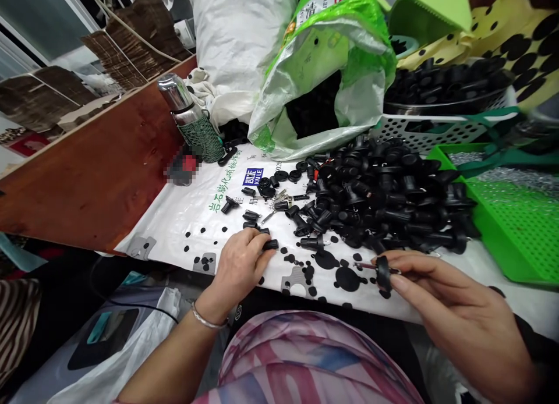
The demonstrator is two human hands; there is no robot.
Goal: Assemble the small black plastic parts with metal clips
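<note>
Black round disc [384, 274] on a thin metal pin [365, 265] sits pinched between the fingertips of the right hand [454, 316], just above the near edge of a white printed plastic sheet [174, 232]. The left hand [240, 264] has its fingers curled and close together, their tips at a short black plastic cylinder [269, 244] lying on that sheet; whether they grip it cannot be told. A silver bangle [208, 316] circles the left wrist. Ahead of the hands spreads a heap of black flanged plastic parts [384, 194], with loose metal pins [268, 216] at its left side. Beyond sit a steel bowl of more black parts [445, 95] in a white perforated basket [419, 130], a green perforated tray [515, 229] of small metal pieces, and a steel flask in a green woven sleeve [196, 133].
</note>
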